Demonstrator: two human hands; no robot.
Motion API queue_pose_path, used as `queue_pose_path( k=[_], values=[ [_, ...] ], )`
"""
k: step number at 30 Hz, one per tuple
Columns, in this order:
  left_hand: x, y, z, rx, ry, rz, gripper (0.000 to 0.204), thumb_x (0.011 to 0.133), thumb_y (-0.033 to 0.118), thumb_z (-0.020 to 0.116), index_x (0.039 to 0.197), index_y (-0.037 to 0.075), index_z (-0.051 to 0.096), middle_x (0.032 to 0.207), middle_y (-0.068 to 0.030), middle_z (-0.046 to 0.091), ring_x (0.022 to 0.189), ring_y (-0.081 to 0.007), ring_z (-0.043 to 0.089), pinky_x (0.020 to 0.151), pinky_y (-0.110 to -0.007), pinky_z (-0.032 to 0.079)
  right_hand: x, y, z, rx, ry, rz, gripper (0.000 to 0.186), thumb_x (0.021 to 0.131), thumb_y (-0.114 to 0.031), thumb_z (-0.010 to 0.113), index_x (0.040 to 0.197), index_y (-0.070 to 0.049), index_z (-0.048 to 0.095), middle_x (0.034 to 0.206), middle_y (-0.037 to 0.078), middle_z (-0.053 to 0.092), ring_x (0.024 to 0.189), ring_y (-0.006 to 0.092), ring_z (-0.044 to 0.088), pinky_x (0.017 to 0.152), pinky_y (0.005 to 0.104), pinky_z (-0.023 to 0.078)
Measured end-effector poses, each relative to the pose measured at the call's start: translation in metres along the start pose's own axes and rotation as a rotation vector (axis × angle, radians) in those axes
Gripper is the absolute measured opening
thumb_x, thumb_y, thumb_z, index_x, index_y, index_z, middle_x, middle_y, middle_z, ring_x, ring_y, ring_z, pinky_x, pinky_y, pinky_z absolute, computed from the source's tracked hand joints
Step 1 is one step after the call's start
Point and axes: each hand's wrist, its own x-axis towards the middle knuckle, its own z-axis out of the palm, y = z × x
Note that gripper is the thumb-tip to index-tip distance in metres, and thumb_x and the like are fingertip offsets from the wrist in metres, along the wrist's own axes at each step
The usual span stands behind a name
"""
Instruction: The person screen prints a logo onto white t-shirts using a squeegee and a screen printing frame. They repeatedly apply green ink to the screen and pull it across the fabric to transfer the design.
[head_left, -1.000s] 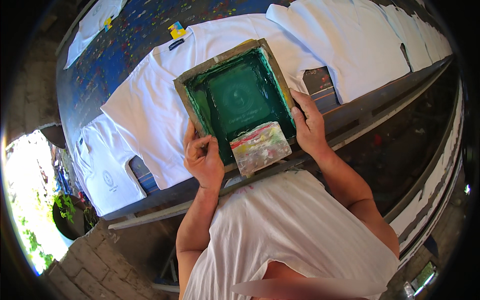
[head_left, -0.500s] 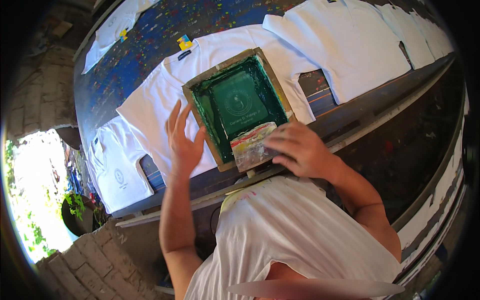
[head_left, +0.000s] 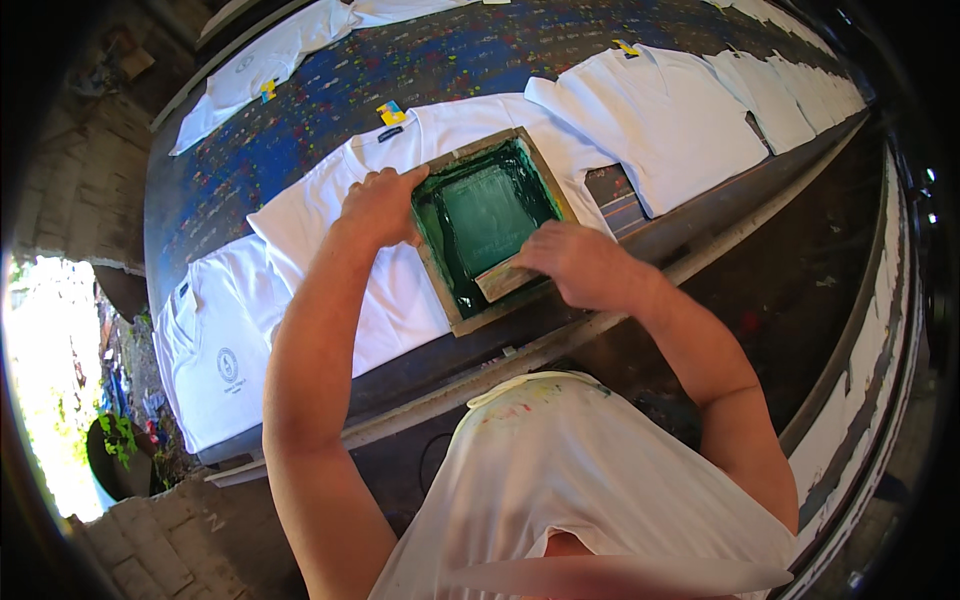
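A wood-framed screen with a green inside [head_left: 485, 200] lies on a white T-shirt [head_left: 400, 290]. My left hand [head_left: 380, 205] grips the screen's upper-left edge, fingers curled over it. My right hand [head_left: 565, 255] is closed on a paint-stained squeegee [head_left: 495, 283], whose blade is down inside the lower part of the screen, against the green mesh. The mesh shows a faint pattern too small to make out. A small yellow-and-blue tag [head_left: 390, 115] sticks up at the shirt's collar.
A T-shirt with a round printed emblem [head_left: 200, 360] lies at left. More white shirts [head_left: 690, 150] run along the paint-speckled table [head_left: 260, 180] to the right and along its far edge [head_left: 240, 75]. A bright opening with plants [head_left: 115, 435] is at lower left.
My left hand has moved from the screen's lower side to its upper-left edge. My right hand has left the frame and taken the squeegee, now tipped inside the screen.
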Motion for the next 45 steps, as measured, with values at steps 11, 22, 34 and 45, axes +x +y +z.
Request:
queue_pose_path(
  k=[11, 22, 34, 45],
  values=[
    [-0.001, 0.008, -0.003, -0.096, -0.026, -0.105, 0.115, 0.072, 0.018, 0.108, 0.173, 0.034, 0.055, 0.153, -0.0124, 0.068, 0.143, -0.0387, 0.069, 0.119, -0.054, 0.057, 0.087, 0.067, -0.008, 0.033, 0.076, 0.098, 0.033, 0.094, 0.008, 0.072, 0.124, -0.002, 0.08, 0.119, 0.019, 0.079, 0.116, 0.0416, 0.074, 0.102, 0.0516, 0.06],
    [-0.002, 0.001, 0.016, -0.191, 0.124, -0.097, 0.103, 0.072, 0.01, 0.104, 0.166, 0.031, 0.065, 0.141, -0.015, 0.072, 0.13, -0.0381, 0.076, 0.113, -0.054, 0.061, 0.062, 0.065, 0.019, -0.094, 0.117, -0.101, 0.04, 0.09, 0.0, 0.07, 0.127, -0.008, 0.082, 0.115, 0.014, 0.079, 0.111, 0.0363, 0.073, 0.099, 0.0484, 0.058],
    [-0.001, 0.001, 0.018, -0.194, 0.117, -0.106, 0.109, 0.07, 0.009, 0.105, 0.168, 0.031, 0.063, 0.142, -0.0147, 0.072, 0.135, -0.0374, 0.074, 0.115, -0.055, 0.059, -0.004, 0.018, 0.008, 0.031, -0.01, -0.178, 0.039, 0.093, -0.005, 0.071, 0.13, -0.008, 0.081, 0.114, 0.015, 0.078, 0.114, 0.0357, 0.075, 0.101, 0.0488, 0.059],
    [0.0, 0.0, 0.018, -0.185, 0.099, -0.116, 0.111, 0.071, 0.009, 0.105, 0.17, 0.033, 0.06, 0.147, -0.0148, 0.07, 0.137, -0.0389, 0.072, 0.115, -0.055, 0.06, 0.106, 0.1, 0.007, 0.046, 0.157, -0.097, 0.041, 0.089, 0.003, 0.068, 0.126, -0.008, 0.083, 0.115, 0.017, 0.08, 0.119, 0.0397, 0.074, 0.106, 0.0504, 0.059]
  ],
)
